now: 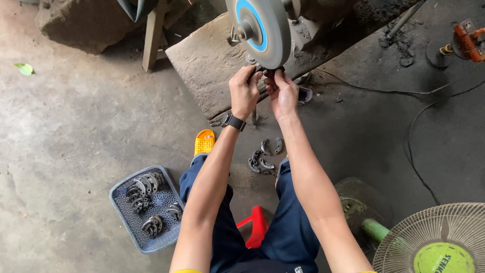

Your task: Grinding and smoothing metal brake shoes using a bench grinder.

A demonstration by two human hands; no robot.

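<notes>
Head view, looking down. Both hands are raised to the lower rim of the grinding wheel (258, 31), a grey disc w/ blue ring, at 12 o'clock in frame.

Left hand (244, 92): fingers curled closed, pinching a small dark metal part (267, 72) from its 9 o'clock side. A black wrist watch (233, 122) sits on this wrist.

Right hand (283, 93): fingers closed on the same part from its 3 o'clock side. Fingertips of both hands nearly meet.

Part position: between the two sets of fingers, directly under the wheel, at or just beside the rim. Actual contact w/ the rim: cannot tell. Part is mostly hidden by the fingers.

Wheel stands over a worn slab (207, 65) resting on the concrete floor (70, 126).

Approx. 6 o'clock of the hands, between the knees: loose curved metal pieces (263, 156) on the floor.

At 7 o'clock: blue perforated basket (117, 194) holding more curved pieces, just beside the left leg.

Yellow sandal (204, 141) near the left forearm. Red stool (256, 225) under the person.

At 4–5 o'clock: green fan (434, 242) w/ wire guard; black cable (419, 146) runs across the floor at 3 o'clock.
</notes>
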